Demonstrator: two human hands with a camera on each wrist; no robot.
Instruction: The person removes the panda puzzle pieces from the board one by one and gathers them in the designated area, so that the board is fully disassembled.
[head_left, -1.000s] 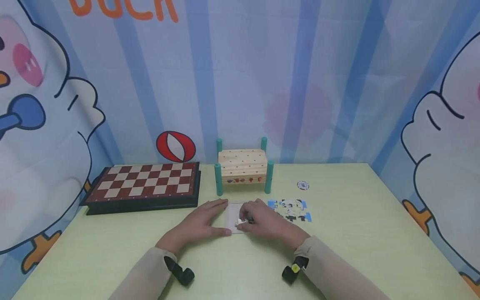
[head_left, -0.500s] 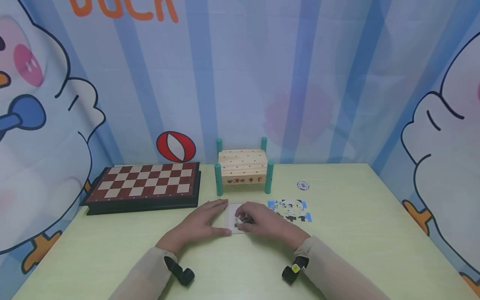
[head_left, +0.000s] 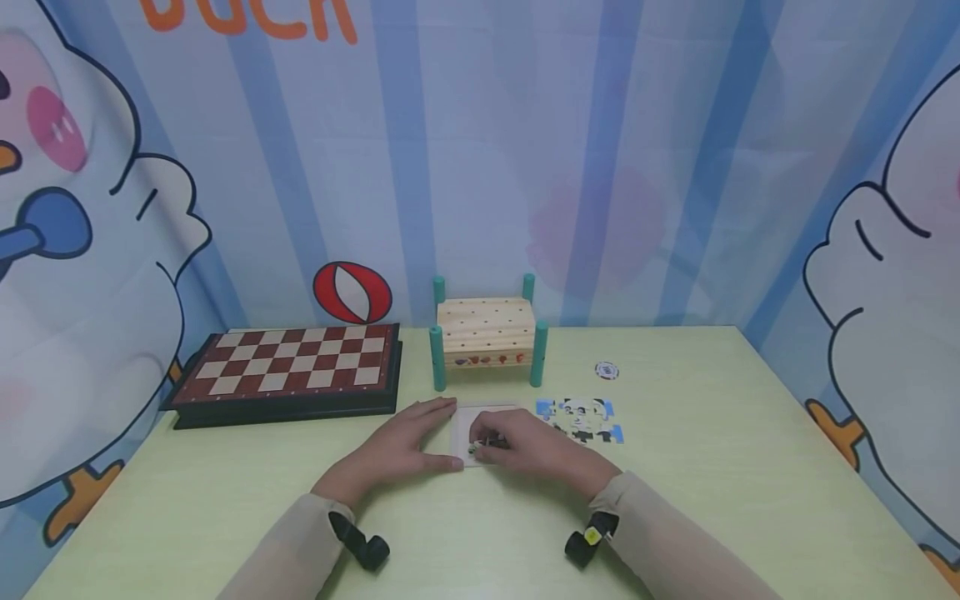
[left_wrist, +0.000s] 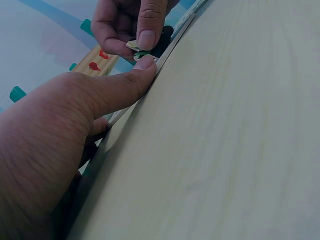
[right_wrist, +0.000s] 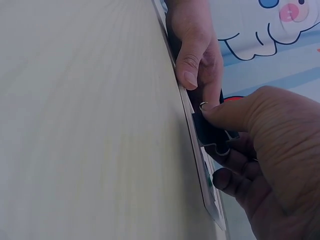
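Note:
My left hand (head_left: 401, 446) rests at the left side of a thin white board (head_left: 463, 425), its fingertips by the far corner and its thumb by the near one. Over this board my right hand (head_left: 531, 442) has its fingers curled and pinches a dark jigsaw puzzle piece (right_wrist: 210, 131), seen edge-on in the right wrist view. Beside the right fingertips, a small pale and green puzzle piece (left_wrist: 137, 50) shows in the left wrist view. The right hand hides much of the board. A panda puzzle (head_left: 577, 419) of joined pieces lies just right of that hand.
A chessboard case (head_left: 288, 367) stands at the back left. Behind the hands is a small wooden stand (head_left: 486, 329) with green posts. A round patterned chip (head_left: 607, 370) lies beyond the panda puzzle. A printed curtain closes off the table's back.
The right hand has shifted slightly left and toward the body over the board, its fingers still curled at the piece. The left hand has stayed in place.

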